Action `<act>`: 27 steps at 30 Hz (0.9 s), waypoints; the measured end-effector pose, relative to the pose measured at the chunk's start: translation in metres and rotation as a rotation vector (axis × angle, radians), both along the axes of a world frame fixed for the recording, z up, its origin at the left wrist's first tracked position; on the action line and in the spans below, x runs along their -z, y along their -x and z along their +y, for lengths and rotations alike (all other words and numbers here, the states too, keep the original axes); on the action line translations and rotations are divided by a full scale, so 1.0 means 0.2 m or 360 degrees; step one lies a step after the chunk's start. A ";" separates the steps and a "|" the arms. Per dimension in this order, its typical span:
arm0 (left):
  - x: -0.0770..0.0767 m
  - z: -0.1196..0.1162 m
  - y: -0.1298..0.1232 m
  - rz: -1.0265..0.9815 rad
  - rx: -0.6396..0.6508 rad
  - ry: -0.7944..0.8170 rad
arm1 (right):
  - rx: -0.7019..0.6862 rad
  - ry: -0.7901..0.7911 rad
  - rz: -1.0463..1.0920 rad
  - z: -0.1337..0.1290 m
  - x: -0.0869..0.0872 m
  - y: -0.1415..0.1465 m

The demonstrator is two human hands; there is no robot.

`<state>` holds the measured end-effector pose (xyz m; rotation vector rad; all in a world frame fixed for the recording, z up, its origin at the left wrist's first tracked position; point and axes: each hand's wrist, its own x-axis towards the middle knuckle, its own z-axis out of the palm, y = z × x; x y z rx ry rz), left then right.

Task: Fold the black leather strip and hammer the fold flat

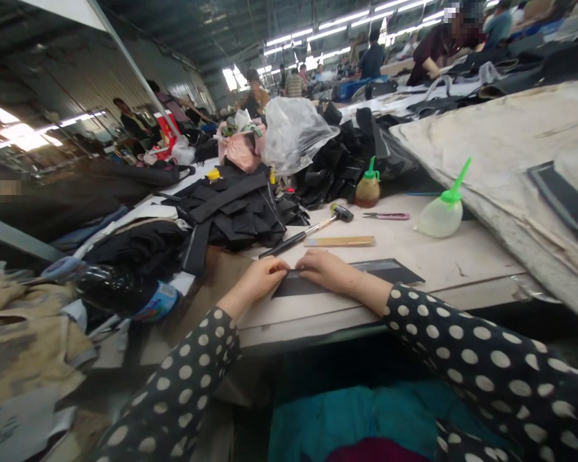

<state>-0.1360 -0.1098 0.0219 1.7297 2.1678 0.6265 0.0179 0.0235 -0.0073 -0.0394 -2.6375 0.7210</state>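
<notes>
A dark strip of material (390,269) lies flat on the pale worktable (270,326) near its front edge. My left hand (264,276) is at the strip's left end, its thumb and fingers pinched on the edge. Close beside it, my right hand (324,269) pinches the same far edge, its forearm crossing over the strip. The fingertips of the two hands are a small gap apart. Just beyond them lie a flat wooden stick (340,242) and a hammer (341,213) with a dark handle.
Behind are a pile of black strips (236,208), pink-handled snips (397,216), a brown glue bottle (367,190) and a pale green-capped bottle (440,215). A large dark bottle (125,292) lies at left. Thick pale sheets (501,128) are at right. People work in the background.
</notes>
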 end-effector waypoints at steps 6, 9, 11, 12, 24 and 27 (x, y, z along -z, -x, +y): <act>0.00 0.01 0.00 0.0231 0.0106 0.0012 | -0.0038 -0.0003 0.0036 0.00 0.00 0.00; -0.01 0.01 -0.02 0.0392 0.0132 0.0010 | -0.0042 0.0005 0.0066 0.01 0.00 0.00; -0.02 0.00 -0.04 0.0504 0.0162 0.0020 | -0.0044 0.0006 0.0079 0.01 0.01 0.00; -0.03 0.00 -0.05 0.0567 0.0177 0.0033 | -0.0047 0.0006 0.0084 0.01 0.01 0.00; -0.07 -0.09 -0.13 0.1165 0.0619 0.0143 | -0.0041 -0.0544 -0.0081 -0.04 -0.04 -0.03; -0.06 -0.12 -0.13 0.1122 0.0569 0.0156 | -0.0023 -0.0717 -0.0187 -0.06 -0.07 -0.06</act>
